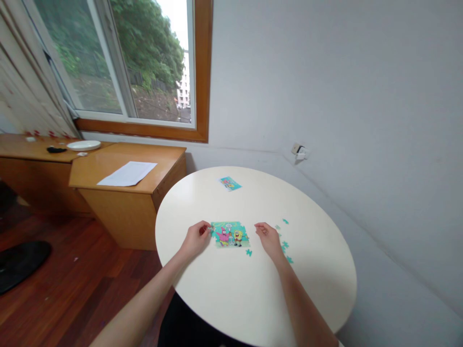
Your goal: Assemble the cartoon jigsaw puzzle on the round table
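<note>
A small cartoon jigsaw puzzle [230, 234], mostly put together, lies on the round cream table [224, 294]. My left hand [197, 238] rests at its left edge, fingers curled in a pinch touching the puzzle's corner. My right hand [268, 237] sits just right of the puzzle, fingers curled; whether it holds a piece I cannot make out. Several loose teal pieces [285, 245] lie beside and under my right hand, and one piece [249, 252] lies below the puzzle.
A small picture card [230, 183] lies at the table's far side. To the left stand wooden cabinets [123, 212] with a sheet of paper [127, 173] and a white plate [83, 145], under a window [137, 67]. A wall socket [298, 152] is behind the table.
</note>
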The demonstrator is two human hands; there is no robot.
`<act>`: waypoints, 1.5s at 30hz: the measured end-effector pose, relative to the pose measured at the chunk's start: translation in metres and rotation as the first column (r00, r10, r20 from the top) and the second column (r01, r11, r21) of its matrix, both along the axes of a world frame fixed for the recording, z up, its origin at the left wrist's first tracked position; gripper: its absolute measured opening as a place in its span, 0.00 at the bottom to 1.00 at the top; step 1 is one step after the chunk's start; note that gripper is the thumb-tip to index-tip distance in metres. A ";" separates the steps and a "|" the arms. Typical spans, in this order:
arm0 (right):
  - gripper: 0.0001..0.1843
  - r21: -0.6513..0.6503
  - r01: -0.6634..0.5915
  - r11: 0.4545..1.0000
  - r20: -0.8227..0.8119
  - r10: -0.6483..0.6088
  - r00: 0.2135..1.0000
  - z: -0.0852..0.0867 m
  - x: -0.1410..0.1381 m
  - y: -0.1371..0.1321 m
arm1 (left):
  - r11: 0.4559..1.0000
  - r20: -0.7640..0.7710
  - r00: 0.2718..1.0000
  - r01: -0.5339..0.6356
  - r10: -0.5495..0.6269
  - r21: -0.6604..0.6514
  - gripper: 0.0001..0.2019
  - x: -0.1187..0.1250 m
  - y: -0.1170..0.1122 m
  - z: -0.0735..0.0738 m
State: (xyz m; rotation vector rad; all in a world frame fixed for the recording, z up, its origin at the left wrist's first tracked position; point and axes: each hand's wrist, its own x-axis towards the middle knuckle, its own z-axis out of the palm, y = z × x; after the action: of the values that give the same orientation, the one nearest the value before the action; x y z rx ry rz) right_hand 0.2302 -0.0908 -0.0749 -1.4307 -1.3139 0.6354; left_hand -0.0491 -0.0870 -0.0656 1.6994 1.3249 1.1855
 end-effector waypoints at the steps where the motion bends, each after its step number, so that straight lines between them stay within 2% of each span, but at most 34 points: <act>1: 0.13 0.003 0.001 1.000 0.000 -0.001 1.000 0.000 0.000 0.000 | 1.000 0.011 1.000 0.000 0.000 -0.002 0.08 0.000 0.000 0.001; 7: 0.14 0.005 -0.011 1.000 0.006 0.011 1.000 0.000 -0.001 0.000 | 1.000 0.036 0.999 -0.022 0.022 -0.006 0.05 0.001 -0.002 0.005; 13: 0.13 0.018 -0.010 1.000 0.042 0.010 0.999 -0.002 0.000 0.002 | 0.999 -0.043 0.998 -0.037 0.038 0.016 0.04 0.001 -0.002 0.005; 18: 0.12 0.047 -0.003 0.999 0.183 -0.006 0.983 -0.004 -0.005 0.001 | 0.997 -0.112 0.993 -0.025 0.034 0.075 0.04 0.001 -0.001 0.003; 20: 0.12 0.086 -0.031 0.996 0.312 0.003 0.950 -0.002 -0.009 -0.002 | 0.995 -0.143 0.989 -0.016 0.030 0.098 0.04 0.001 0.000 0.002; 24: 0.13 0.131 -0.132 0.983 0.551 0.039 0.834 0.003 -0.017 -0.009 | 0.990 -0.258 0.966 0.000 0.036 0.140 0.09 0.000 -0.001 0.003; 28: 0.18 0.053 -0.167 0.985 0.640 0.094 0.763 0.007 -0.022 -0.019 | 0.978 -0.393 0.917 0.022 0.063 0.209 0.14 0.000 -0.002 0.003; 33: 0.23 -0.108 -0.168 0.980 0.755 0.190 0.628 0.015 -0.031 -0.042 | 0.967 -0.511 0.854 0.037 0.101 0.252 0.13 0.004 -0.004 0.005; 35: 0.24 -0.163 -0.142 0.976 0.782 0.216 0.584 0.019 -0.035 -0.052 | 0.970 -0.498 0.856 -0.011 0.136 0.245 0.12 0.007 -0.005 0.006; 37: 0.24 -0.200 -0.122 0.972 0.783 0.233 0.576 0.021 -0.038 -0.061 | 0.971 -0.451 0.876 -0.071 0.170 0.228 0.11 0.009 -0.007 0.005; 40: 0.25 -0.220 -0.101 0.970 0.765 0.236 0.600 0.020 -0.041 -0.071 | 0.972 -0.345 0.919 -0.130 0.192 0.194 0.09 0.011 -0.011 0.003; 45: 0.25 -0.211 -0.075 0.975 0.739 0.209 0.641 0.016 -0.045 -0.090 | 0.976 -0.170 0.968 -0.158 0.184 0.152 0.06 0.013 -0.028 0.005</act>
State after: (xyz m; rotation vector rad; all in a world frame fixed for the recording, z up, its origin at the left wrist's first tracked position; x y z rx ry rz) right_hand 0.1851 -0.1810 -0.0588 -1.8377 -2.0921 0.2152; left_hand -0.0359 -0.1148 -0.0604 1.8596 1.5595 1.2682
